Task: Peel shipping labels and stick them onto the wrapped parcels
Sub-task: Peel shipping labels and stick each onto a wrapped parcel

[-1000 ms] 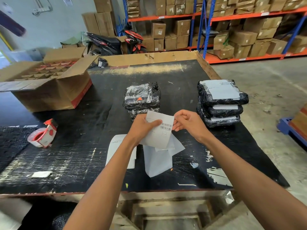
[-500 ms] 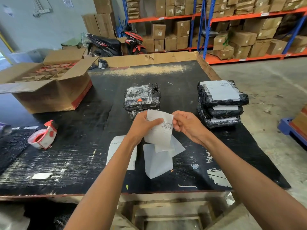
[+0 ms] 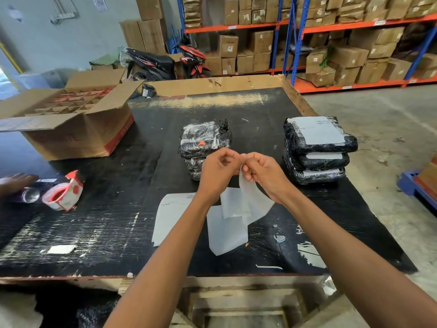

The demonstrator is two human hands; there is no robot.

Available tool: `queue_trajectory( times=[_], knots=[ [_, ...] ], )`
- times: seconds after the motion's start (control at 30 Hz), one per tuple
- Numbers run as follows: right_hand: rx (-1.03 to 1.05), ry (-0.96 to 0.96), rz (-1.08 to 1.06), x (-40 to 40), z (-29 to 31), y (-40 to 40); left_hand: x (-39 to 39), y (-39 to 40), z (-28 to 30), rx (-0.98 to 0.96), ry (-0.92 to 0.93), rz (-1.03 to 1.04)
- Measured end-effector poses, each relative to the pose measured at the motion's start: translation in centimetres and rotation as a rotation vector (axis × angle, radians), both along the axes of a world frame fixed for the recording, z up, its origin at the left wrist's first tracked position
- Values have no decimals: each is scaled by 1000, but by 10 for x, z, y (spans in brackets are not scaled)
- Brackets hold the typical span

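Both hands (image 3: 243, 172) on label (image 3: 250, 200) (print unreadable)

1 head-worn wide-angle view looks forward and steeply down over the black tabletop (image 3: 236, 110), close enough that both forearms run up from the bottom edge. The left hand (image 3: 218, 172) and right hand (image 3: 264, 175) meet near frame centre. Beyond the hands the view reaches warehouse shelving (image 3: 307, 27); below them, the tabletop's near edge.
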State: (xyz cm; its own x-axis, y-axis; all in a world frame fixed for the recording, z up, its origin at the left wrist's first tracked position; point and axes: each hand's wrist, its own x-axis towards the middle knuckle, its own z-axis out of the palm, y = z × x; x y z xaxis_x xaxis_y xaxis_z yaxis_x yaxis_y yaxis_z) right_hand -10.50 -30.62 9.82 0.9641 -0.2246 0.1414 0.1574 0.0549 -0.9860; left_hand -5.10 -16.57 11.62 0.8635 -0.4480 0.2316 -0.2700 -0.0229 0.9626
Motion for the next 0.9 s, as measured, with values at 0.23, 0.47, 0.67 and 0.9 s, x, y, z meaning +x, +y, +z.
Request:
queue_trajectory(
  times=[0.23, 0.47, 0.67, 0.9],
  knots=[
    [-103, 20, 5, -1, -1, -3, 3, 3, -3, -27, 136, -27],
    [40, 42, -51, -1, -1, -1, 1, 5, 4, -191, 392, -59],
    [247, 133, -148, -2, -1, -4, 8, 11, 0, -333, 520, -32],
    [2, 121, -176, 2, -5, 1, 7, 8, -5, -248, 445, -5]
  ],
)
